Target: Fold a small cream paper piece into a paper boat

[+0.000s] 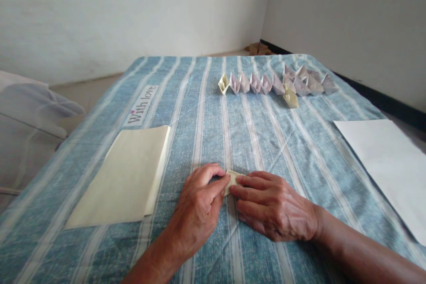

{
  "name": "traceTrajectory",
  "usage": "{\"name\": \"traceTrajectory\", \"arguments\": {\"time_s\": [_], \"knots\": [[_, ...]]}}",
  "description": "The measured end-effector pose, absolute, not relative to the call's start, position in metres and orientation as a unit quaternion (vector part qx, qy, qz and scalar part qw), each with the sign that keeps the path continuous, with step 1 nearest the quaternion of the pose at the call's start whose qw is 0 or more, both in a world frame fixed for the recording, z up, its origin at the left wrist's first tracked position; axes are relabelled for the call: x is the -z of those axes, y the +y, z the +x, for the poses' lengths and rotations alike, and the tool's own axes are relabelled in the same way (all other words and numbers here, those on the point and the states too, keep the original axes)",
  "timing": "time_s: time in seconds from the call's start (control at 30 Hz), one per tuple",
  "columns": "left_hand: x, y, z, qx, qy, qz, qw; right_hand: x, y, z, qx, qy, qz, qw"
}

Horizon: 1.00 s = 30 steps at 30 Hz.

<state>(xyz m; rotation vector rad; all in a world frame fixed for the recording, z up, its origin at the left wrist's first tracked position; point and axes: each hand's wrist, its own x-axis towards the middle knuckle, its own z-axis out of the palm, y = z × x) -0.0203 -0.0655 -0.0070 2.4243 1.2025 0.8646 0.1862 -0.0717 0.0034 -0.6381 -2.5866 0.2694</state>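
Note:
A small pale yellow folded paper (232, 182) lies on the striped cloth between my two hands, largely covered by fingers. My left hand (201, 199) pinches its left edge, the thumb and forefinger closed together on it. From the right, my right hand (273, 204) holds the same piece, bent fingertips pressed onto its right side; its thumb is hard to make out. Both hands rest low over the cloth, fingertips close together. Farther off stands a row of small folded paper boats (255, 83), mostly pale lilac. A yellow paper boat (224, 83) ends the row at left, and another yellow one (291, 98) sits in front.
Pale yellow sheets (123, 177) lie stacked at left, white sheets (386, 159) at right. The blue striped tablecloth (186, 142) bears a "With love" print (142, 105). White walls (133, 9) stand behind the table. Sheer whitish fabric (29, 111) hangs at far left.

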Motion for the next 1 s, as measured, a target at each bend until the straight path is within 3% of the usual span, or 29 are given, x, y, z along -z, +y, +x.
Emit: {"name": "traceTrajectory", "arguments": {"time_s": [0.73, 1.0], "knots": [[-0.008, -0.058, -0.043, -0.197, 0.356, 0.887, 0.220, 0.000, -0.076, 0.183, -0.086, -0.943, -0.246, 0.207], [-0.005, -0.057, -0.044, -0.232, 0.354, 0.879, 0.218, 0.000, -0.077, 0.182, -0.087, -0.941, -0.253, 0.208]]}}
